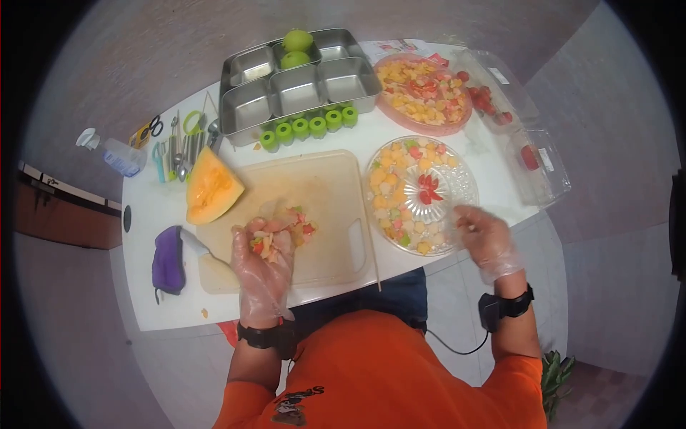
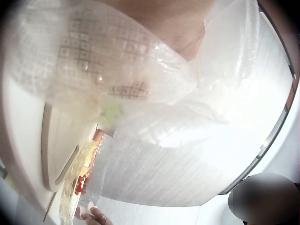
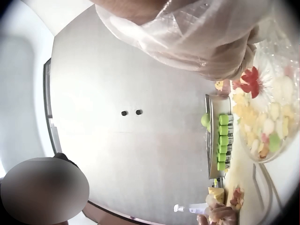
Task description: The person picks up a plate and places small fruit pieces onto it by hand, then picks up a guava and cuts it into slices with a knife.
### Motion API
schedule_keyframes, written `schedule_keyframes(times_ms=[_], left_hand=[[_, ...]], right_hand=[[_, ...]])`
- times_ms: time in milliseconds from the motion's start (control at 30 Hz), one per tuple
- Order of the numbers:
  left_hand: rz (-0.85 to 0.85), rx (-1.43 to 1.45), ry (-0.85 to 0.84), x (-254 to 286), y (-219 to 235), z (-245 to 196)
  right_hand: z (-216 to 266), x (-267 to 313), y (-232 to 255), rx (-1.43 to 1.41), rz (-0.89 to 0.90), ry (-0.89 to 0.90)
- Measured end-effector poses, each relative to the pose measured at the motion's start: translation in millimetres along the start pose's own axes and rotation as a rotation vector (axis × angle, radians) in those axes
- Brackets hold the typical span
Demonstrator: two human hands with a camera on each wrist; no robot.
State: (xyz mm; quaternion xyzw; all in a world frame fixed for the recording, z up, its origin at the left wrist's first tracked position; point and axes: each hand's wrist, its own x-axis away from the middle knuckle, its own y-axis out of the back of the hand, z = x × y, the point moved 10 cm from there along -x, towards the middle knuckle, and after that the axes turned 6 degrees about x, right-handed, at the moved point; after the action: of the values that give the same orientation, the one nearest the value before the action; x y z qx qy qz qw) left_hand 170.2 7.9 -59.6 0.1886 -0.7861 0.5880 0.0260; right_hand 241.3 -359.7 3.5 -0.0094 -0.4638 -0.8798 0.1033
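Note:
My left hand [image 1: 264, 254], in a clear plastic glove, is turned palm up and cupped round small cut fruit pieces [image 1: 263, 245] in pink, pale and yellow. It is over the cutting board [image 1: 332, 204], beside a small heap of similar pieces [image 1: 306, 227]. At the right rim of a round clear glass plate [image 1: 468, 179] is my gloved right hand [image 1: 487, 239], its fingers bent together; I cannot tell whether they pinch a piece. Yellow, pale and green fruit shapes [image 1: 389, 179] ring much of that plate, with red petal-like pieces [image 1: 429, 189] at its centre.
A melon wedge [image 1: 213, 187] and a knife [image 1: 196, 243] lie at the board's left, near a purple cloth item [image 1: 168, 261]. Behind stand a steel compartment tray [image 1: 250, 107], green-topped cutters [image 1: 300, 129], a pink fruit platter [image 1: 429, 129] and clear strawberry boxes [image 1: 539, 171]. A spray bottle [image 1: 121, 157] stands far left.

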Motion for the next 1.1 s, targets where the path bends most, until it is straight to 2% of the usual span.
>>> schedule_keyframes(times_ms=[67, 133, 167, 200, 267, 300, 367, 400, 533, 600, 667, 733, 833, 900, 933, 967, 1067, 1100], left_hand=[[0.027, 0.067, 0.009, -1.6, 3.9, -2.1], [0.169, 0.012, -0.016, 0.3, -13.4, 2.5], [0.153, 0.006, 0.000, -4.5, -0.9, 4.7], [0.129, -0.003, 0.001, -7.5, 10.8, 2.9], [0.158, 0.017, 0.048, -4.5, -2.7, 6.5], [0.149, -0.002, 0.008, -3.9, -1.8, 0.1], [0.063, 0.029, 0.075, -4.9, 3.6, 6.3], [0.067, 0.027, 0.065, -4.1, 4.5, 3.2], [0.111, 0.008, 0.102, -3.4, 14.5, 5.8], [0.134, -0.002, 0.124, -3.4, 13.5, 8.1], [0.047, 0.004, 0.108, -2.6, 16.1, 10.6], [0.070, -0.004, 0.119, -4.4, 16.8, 13.7], [0.101, -0.005, 0.130, -7.0, 17.3, 15.1], [0.105, 0.011, 0.143, -5.0, 22.5, 14.8], [0.047, -0.067, 0.101, -4.4, 32.5, 9.3], [0.001, -0.138, 0.079, -4.7, 38.4, 11.3], [0.101, -0.011, 0.094, 3.1, 1.5, 12.3], [0.102, -0.006, 0.081, 4.0, -0.8, 10.4]], right_hand=[[20.1, -1.8, 30.8, 0.057, -0.242, 0.118], [48.9, -1.5, 41.0, 0.063, -0.243, 0.201], [76.8, -6.2, 38.8, 0.066, -0.244, 0.291], [105.2, -11.0, 34.7, 0.007, -0.214, 0.347], [157.4, -13.8, 14.2, 0.085, -0.056, 0.511], [175.4, -17.2, -0.2, 0.057, -0.043, 0.543], [235.2, -0.7, -18.8, 0.032, -0.031, 0.873], [250.2, -0.9, -34.5, 0.017, 0.059, 0.912], [278.1, -5.2, -95.2, 0.126, 0.097, 0.939], [276.4, -15.4, -123.8, 0.294, 0.217, 0.817], [276.4, -16.4, -138.0, 0.407, 0.278, 0.796], [270.1, -21.4, -148.3, 0.527, 0.329, 0.771], [268.0, -27.1, -153.0, 0.546, 0.312, 0.787], [269.6, -21.6, -155.9, 0.552, 0.313, 0.884], [265.7, -23.3, -161.6, 0.563, 0.311, 0.866], [269.9, -19.5, -160.2, 0.480, 0.214, 0.934], [272.3, -11.5, -148.6, 0.366, -0.018, 1.020], [272.4, -16.9, -151.3, 0.362, 0.052, 0.936]])
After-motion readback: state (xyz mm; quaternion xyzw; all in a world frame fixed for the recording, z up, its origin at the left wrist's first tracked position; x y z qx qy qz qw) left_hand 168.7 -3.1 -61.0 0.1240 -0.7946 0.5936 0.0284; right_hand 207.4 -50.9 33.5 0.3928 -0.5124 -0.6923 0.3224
